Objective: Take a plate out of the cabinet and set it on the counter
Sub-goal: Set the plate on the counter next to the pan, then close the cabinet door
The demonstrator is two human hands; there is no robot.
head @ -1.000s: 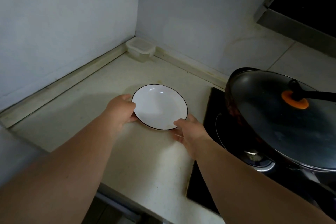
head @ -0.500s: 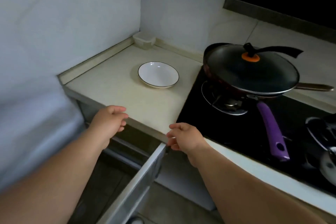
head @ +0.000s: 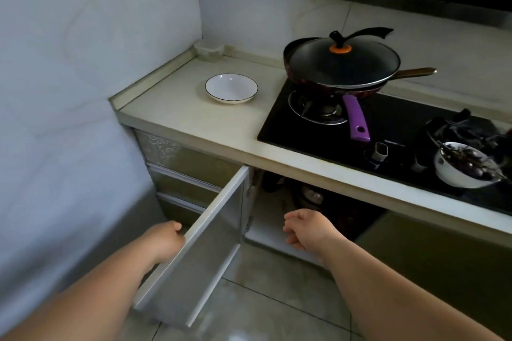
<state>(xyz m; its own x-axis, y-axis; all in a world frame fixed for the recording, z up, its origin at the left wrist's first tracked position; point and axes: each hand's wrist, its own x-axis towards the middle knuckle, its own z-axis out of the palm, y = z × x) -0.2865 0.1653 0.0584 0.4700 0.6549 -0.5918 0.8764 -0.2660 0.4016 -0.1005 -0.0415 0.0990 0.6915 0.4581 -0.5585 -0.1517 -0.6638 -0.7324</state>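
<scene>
A white plate with a thin dark rim (head: pixel 231 88) lies flat on the pale counter (head: pixel 177 116), left of the stove, with nothing touching it. Below the counter the cabinet door (head: pixel 205 266) stands swung out toward me. My left hand (head: pixel 163 239) is at the door's outer edge, fingers curled onto it. My right hand (head: pixel 309 228) hovers in front of the open cabinet (head: pixel 313 202), fingers loosely bent and holding nothing. The cabinet's inside is dark, and only vague dish shapes show.
A lidded black wok (head: pixel 343 63) sits on the burner of the black stove (head: pixel 401 130), above a purple pan handle (head: pixel 356 119). A white bowl of dark fruit (head: pixel 462 165) stands at the right. A small clear container (head: pixel 209 48) sits in the back corner. Drawers (head: pixel 182 163) are left of the door.
Both hands let go of the plate on the counter and dropped below its edge. My view pulled back, and my left hand now rests on the open cabinet door.
</scene>
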